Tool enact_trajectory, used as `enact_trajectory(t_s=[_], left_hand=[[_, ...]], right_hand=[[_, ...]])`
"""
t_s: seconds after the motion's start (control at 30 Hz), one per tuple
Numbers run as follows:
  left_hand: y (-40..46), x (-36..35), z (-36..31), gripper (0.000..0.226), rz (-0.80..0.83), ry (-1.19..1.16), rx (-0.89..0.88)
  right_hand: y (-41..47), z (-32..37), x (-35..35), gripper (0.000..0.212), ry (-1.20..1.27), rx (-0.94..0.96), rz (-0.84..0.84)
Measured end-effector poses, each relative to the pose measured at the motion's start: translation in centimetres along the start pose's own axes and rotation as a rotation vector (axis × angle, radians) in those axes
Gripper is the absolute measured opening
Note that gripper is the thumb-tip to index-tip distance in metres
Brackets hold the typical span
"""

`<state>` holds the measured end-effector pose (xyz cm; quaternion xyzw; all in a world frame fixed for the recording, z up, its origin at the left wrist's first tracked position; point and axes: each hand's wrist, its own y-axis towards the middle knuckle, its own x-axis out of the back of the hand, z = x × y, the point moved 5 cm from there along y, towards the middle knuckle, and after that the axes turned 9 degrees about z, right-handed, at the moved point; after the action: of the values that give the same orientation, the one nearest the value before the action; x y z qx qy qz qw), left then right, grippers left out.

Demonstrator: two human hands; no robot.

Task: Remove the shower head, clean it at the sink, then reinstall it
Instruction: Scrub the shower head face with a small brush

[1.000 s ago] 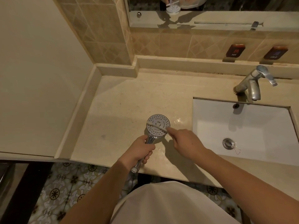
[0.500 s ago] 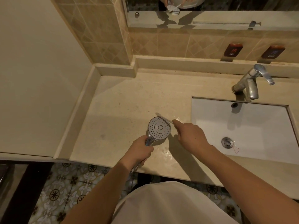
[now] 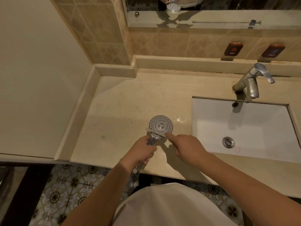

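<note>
A chrome shower head (image 3: pixel 161 125) with a round white spray face full of small holes is held face up over the beige counter (image 3: pixel 123 105). My left hand (image 3: pixel 141 151) grips its handle from below. My right hand (image 3: pixel 187 148) holds a thin white brush (image 3: pixel 154 132), likely a toothbrush, with the index finger stretched along it. The brush lies across the lower edge of the spray face. The white sink (image 3: pixel 244 126) is to the right, with the chrome tap (image 3: pixel 251 82) behind it.
A raised ledge (image 3: pixel 195 64) and tiled wall run behind the counter, with a mirror above. Hot and cold labels (image 3: pixel 233 48) sit on the wall near the tap. A pale wall panel (image 3: pixel 32 79) borders the left. Patterned floor tiles (image 3: pixel 68 190) show below the counter edge.
The brush went from the middle of the spray face to its upper right edge, then down to its lower edge. The shower head tilted slightly and stays in my left hand.
</note>
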<state>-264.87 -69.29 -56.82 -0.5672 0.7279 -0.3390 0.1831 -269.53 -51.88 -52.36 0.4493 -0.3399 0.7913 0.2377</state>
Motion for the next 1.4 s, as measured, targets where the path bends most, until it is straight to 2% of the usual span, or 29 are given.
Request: enact_trajectory(t_s=[0.07, 0.2, 0.4, 0.6, 0.67, 0.77, 0.83, 0.93, 1.0, 1.1, 1.17, 1.27, 1.3, 1.4], left_hand=[[0.0, 0.1, -0.2, 0.021, 0.015, -0.017, -0.007], [0.0, 0.2, -0.3, 0.018, 0.025, -0.036, -0.025], [0.1, 0.2, -0.2, 0.025, 0.042, -0.051, -0.026], [0.0, 0.2, -0.7, 0.019, 0.042, -0.066, -0.025], [0.0, 0.2, -0.8, 0.019, 0.044, -0.065, -0.026], [0.0, 0.4, -0.6, 0.020, 0.035, -0.065, -0.018], [-0.1, 0.6, -0.5, 0.022, 0.028, -0.068, -0.019], [-0.2, 0.9, -0.4, 0.023, 0.019, -0.070, -0.022], [-0.2, 1.0, -0.4, 0.022, 0.013, -0.074, -0.019], [-0.1, 1.2, -0.4, 0.019, 0.014, -0.085, -0.020], [0.0, 1.2, -0.3, 0.020, 0.016, -0.084, -0.024], [0.0, 1.3, -0.2, 0.021, 0.013, -0.076, -0.029], [0.0, 1.3, -0.2, 0.021, 0.012, -0.074, -0.030], [0.1, 1.4, -0.2, 0.024, 0.010, -0.077, -0.026]], right_hand=[[-0.2, -0.2, 0.3, 0.043, -0.017, -0.011, -0.018], [0.5, -3.0, 3.0, 0.027, 0.044, -0.214, -0.215], [-0.1, 0.1, 0.9, 0.040, -0.063, 0.009, -0.007], [0.2, -3.1, 3.2, 0.026, 0.151, -0.199, -0.276], [0.1, -2.6, 2.7, 0.029, 0.143, -0.155, -0.232], [-0.7, -0.9, 1.1, 0.039, 0.039, -0.025, -0.069], [-0.7, -1.4, 1.6, 0.036, 0.059, -0.032, -0.110], [-0.6, -3.3, 2.9, 0.027, 0.173, -0.128, -0.266], [-0.6, -2.8, 2.6, 0.029, 0.151, -0.092, -0.226], [-1.1, -0.5, 1.0, 0.038, 0.040, 0.045, -0.062], [-0.7, -1.0, 1.3, 0.036, 0.044, 0.024, -0.086], [0.0, -2.8, 2.7, 0.028, 0.131, -0.099, -0.258], [0.0, -2.9, 2.9, 0.027, 0.122, -0.103, -0.270], [-0.3, -1.6, 2.0, 0.036, 0.071, 0.034, -0.113]])
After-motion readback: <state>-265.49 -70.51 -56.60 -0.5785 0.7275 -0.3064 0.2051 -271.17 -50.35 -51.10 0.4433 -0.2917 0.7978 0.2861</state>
